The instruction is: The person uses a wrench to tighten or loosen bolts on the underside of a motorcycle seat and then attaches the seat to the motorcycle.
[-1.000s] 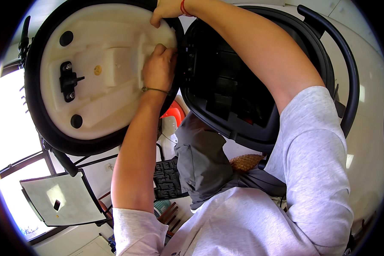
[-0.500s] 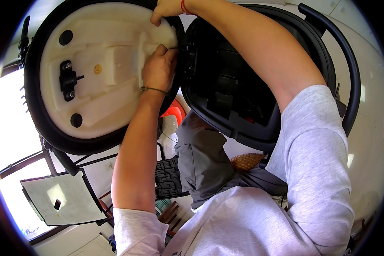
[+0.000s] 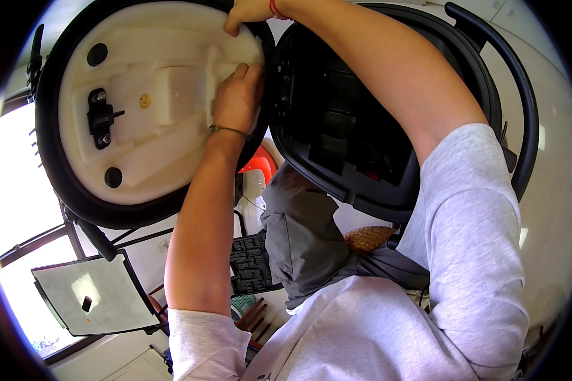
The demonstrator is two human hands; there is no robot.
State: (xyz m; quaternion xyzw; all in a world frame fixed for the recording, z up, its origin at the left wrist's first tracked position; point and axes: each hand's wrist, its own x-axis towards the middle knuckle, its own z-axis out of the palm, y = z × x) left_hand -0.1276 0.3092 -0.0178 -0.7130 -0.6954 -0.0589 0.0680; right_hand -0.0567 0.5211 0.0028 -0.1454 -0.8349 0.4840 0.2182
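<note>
At far left, below the seat, a pale glossy rectangular panel with a black frame [image 3: 105,295] stands tilted near the bright window [image 3: 13,190]. Above it, the oval seat with a cream plastic underside and thick black rim [image 3: 130,155] is swung open, its underside facing the camera. A black metal latch with two bolts [image 3: 100,119] sits on its left part, between two round black pads. The left hand [image 3: 236,101] lies at the seat's right edge, fingers curled; whether they pinch anything is hidden. Just above, the right hand [image 3: 250,11] reaches across to the upper rim, partly cut off, so its grip cannot be told. Right of both, a black hinge [image 3: 283,89] joins the seat to an open black oval storage bin [image 3: 343,127]. A curved black tubular bar [image 3: 524,101] arches beyond, at right.
</note>
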